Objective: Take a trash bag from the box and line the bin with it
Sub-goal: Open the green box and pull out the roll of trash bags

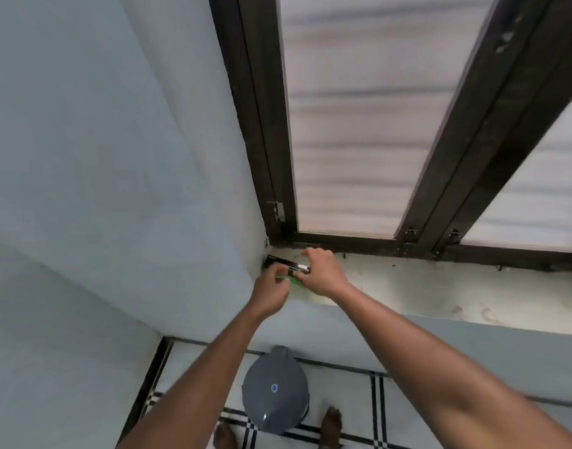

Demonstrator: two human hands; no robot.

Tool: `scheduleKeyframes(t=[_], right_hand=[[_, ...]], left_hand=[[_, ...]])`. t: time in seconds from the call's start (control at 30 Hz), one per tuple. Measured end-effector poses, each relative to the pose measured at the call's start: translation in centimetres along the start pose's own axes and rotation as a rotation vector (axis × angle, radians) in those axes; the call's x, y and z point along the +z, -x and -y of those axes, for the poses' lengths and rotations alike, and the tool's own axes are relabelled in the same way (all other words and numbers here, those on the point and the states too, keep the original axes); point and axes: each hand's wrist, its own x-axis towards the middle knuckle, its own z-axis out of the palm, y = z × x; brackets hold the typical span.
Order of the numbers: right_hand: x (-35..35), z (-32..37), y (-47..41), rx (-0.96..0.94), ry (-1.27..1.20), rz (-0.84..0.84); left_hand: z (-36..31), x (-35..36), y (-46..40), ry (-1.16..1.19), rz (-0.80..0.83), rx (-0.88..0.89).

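On the far windowsill [408,286], both hands meet at the box [280,263], left hand [271,294] fingers pinching a green bag [292,280], right hand [322,272] gripping the box.

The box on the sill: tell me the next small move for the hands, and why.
Probably pull the green bag clear with the left hand while the right hand steadies the box. The green strip shows only partly between the hands, and the bin below has its lid shut.
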Motion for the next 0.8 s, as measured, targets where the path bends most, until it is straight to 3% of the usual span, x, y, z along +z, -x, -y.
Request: scheduleKeyframes(t=[0.13,0.37,0.47,0.63,0.8], right_hand=[[1.6,0.2,-0.7,-0.048,0.241,0.077],[1.4,-2.3,1.6,-0.021,-0.297,-0.114],[1.2,-2.9,1.7,0.017,-0.407,-0.007],[1.4,-2.7,0.7,0.013,-0.244,0.047],[1.2,-2.2,0.9,-0.019,-0.252,0.056]], left_hand=[[0.6,0.0,0.0,-0.039,0.025,-0.068],[0.9,-0.9,-2.4,-0.010,0.003,-0.116],[0.1,-1.0,-3.3,0.205,0.038,0.016],[0.3,-0.2,-4.7,-0.151,0.187,0.296],[0.6,-1.5,-4.9,-0.264,0.130,0.370]])
